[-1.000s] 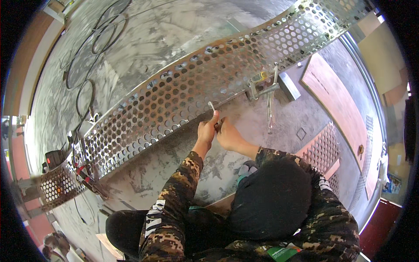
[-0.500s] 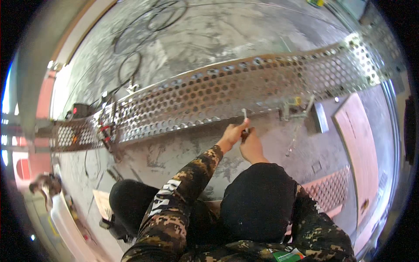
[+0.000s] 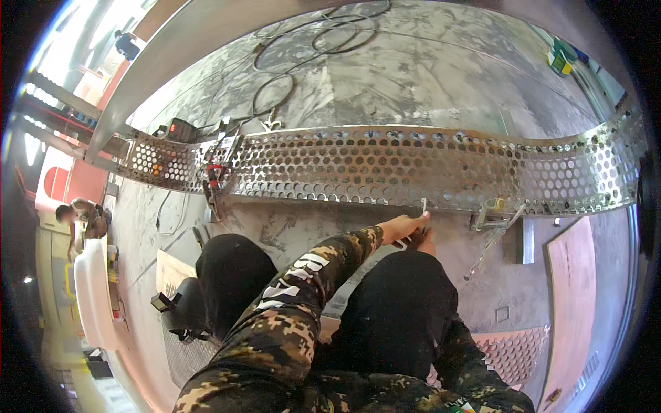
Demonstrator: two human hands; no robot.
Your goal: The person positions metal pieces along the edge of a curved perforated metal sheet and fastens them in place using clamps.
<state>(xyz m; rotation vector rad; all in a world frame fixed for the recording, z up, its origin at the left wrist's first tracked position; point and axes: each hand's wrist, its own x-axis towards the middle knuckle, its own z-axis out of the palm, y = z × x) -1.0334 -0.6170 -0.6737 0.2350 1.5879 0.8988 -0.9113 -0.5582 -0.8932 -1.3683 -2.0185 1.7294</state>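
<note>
A long perforated metal panel (image 3: 385, 165) stretches across in front of me. At its near edge, a slim, pale metal tool (image 3: 424, 205) stands up from my fingers, its tip against or very close to the rim. My left hand (image 3: 405, 228) is closed around it, thumb toward the tip. My right hand (image 3: 425, 242) is tucked close below, above my right knee, with its fingers curled. The left hand and the knee partly cover it, so what it grips is hidden. The tool's exact kind is too small to tell.
Red-and-black clamps (image 3: 213, 175) grip the panel at left; another metal clamp (image 3: 497, 215) sits on its near edge at right. A cable (image 3: 275, 96) coils on the floor beyond. A wooden board (image 3: 571, 296) and perforated offcut (image 3: 513, 354) lie right. Another person (image 3: 89, 215) is far left.
My view has turned, so the panel now lies more level and the hands appear farther right. Both hands stay together at the panel's near edge with the slim tool.
</note>
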